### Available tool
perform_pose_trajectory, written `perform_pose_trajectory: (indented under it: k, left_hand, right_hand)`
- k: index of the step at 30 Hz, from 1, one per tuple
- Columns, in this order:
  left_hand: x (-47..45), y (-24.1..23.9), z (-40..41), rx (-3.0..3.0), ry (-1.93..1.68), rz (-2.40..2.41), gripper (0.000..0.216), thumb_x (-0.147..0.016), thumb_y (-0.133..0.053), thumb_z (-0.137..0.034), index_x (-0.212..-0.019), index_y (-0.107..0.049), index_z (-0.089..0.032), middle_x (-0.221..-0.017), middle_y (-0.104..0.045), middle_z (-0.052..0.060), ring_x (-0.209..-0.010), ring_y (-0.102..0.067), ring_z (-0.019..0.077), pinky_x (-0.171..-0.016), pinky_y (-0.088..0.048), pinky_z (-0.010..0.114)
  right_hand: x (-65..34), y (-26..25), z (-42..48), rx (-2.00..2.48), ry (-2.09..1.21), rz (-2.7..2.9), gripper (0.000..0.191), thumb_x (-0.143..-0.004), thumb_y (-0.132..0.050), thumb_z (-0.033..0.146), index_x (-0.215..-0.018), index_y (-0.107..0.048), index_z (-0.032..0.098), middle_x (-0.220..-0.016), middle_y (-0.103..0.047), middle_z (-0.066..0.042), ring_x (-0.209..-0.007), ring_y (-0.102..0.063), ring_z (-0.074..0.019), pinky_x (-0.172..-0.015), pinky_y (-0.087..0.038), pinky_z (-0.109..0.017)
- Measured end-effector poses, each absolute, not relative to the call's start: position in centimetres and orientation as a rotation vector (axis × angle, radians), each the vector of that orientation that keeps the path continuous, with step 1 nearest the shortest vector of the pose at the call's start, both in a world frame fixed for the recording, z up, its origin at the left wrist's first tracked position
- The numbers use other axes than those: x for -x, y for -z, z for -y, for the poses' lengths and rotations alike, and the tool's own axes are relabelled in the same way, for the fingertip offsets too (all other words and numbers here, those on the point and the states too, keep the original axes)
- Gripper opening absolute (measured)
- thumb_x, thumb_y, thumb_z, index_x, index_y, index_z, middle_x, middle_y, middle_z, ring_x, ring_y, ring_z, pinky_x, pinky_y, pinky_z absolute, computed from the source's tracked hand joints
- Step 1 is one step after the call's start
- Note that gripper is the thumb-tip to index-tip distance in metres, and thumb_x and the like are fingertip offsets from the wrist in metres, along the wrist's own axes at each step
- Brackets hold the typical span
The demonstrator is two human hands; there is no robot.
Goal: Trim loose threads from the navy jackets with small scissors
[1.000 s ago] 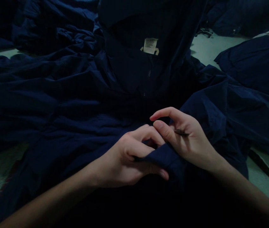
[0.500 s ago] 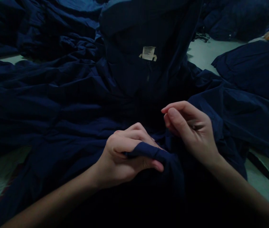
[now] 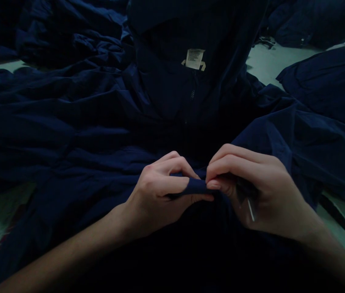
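A dark navy garment [image 3: 105, 134] lies spread in front of me, with a white label [image 3: 194, 59] at its neck and a zip below that. My left hand [image 3: 163, 195] is closed on a folded edge of the navy cloth [image 3: 195, 186], thumb under it and fingers over. My right hand [image 3: 251, 191] pinches the same edge just to the right. A small metal tool [image 3: 250, 207], thin and shiny, sits in my right palm; I cannot make out what it is.
More navy garments are heaped at the back left [image 3: 53, 36], at the right [image 3: 330, 85] and at the far right corner. Pale greenish table surface [image 3: 266, 61] shows between them and at the lower left and right edges.
My right hand has come down from a raised, loosely curled pose and now pinches the cloth edge beside my left hand. My left hand keeps its hold, shifted slightly up.
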State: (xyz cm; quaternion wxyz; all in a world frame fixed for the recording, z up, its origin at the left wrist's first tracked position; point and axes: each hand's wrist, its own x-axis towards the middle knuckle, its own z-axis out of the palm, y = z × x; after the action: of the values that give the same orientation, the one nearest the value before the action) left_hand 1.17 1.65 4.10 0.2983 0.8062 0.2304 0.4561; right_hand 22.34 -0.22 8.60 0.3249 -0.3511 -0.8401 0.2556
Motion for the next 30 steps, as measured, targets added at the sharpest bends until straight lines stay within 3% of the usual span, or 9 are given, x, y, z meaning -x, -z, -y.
perform_pose_trajectory:
  k: [3,8,21,24,30]
  left_hand:
    - [-1.1,-4.0,-1.6,-2.065,-1.222,-0.624,0.007,-0.082,-0.086,-0.010,-0.085,-0.082,-0.016,-0.079,-0.071,0.003,-0.072,-0.062,0.0124,-0.063,-0.050,0.023]
    - [-1.0,-4.1,-1.5,-1.991,-1.209,-0.610,0.007,-0.082,-0.086,-0.012,-0.086,-0.082,-0.015,-0.078,-0.070,0.002,-0.072,-0.062,0.0124,-0.062,-0.051,0.023]
    - [-1.1,-4.5,-1.4,-1.940,-1.169,-0.592,0.013,-0.084,-0.085,-0.018,-0.078,-0.074,-0.014,-0.077,-0.067,0.003,-0.071,-0.062,0.0131,-0.062,-0.052,0.024]
    - [-1.1,-4.7,-1.5,-1.898,-1.163,-0.548,0.015,-0.091,-0.077,-0.015,-0.076,-0.073,-0.012,-0.077,-0.067,0.004,-0.073,-0.064,0.0139,-0.067,-0.055,0.025]
    - [-1.2,-4.4,-1.6,-1.870,-1.183,-0.541,0.006,-0.087,-0.080,-0.009,-0.087,-0.079,-0.015,-0.086,-0.073,0.005,-0.081,-0.069,0.0138,-0.073,-0.058,0.023]
  right_hand:
    - [-21.8,-8.0,0.6,0.940,-0.551,2.189,0.003,-0.095,-0.064,0.013,-0.094,-0.061,0.013,-0.088,-0.059,-0.002,-0.069,-0.054,-0.0084,-0.057,-0.041,-0.024]
    - [-21.1,-7.6,0.5,0.900,-0.649,2.084,0.012,-0.100,-0.054,0.013,-0.088,-0.054,0.016,-0.082,-0.054,0.000,-0.068,-0.050,-0.0074,-0.057,-0.039,-0.022]
    - [-21.4,-7.4,0.2,0.877,-0.703,2.047,0.014,-0.101,-0.053,0.016,-0.087,-0.051,0.016,-0.081,-0.049,0.001,-0.067,-0.046,-0.0066,-0.058,-0.037,-0.022]
    - [-21.4,-7.4,0.3,0.912,-0.736,2.029,0.015,-0.103,-0.053,0.018,-0.088,-0.052,0.016,-0.080,-0.050,0.001,-0.068,-0.047,-0.0069,-0.059,-0.038,-0.022]
    - [-21.7,-7.9,0.3,1.046,-0.878,1.887,0.007,-0.103,-0.062,0.025,-0.099,-0.058,0.021,-0.084,-0.059,0.001,-0.070,-0.055,-0.0084,-0.059,-0.044,-0.020]
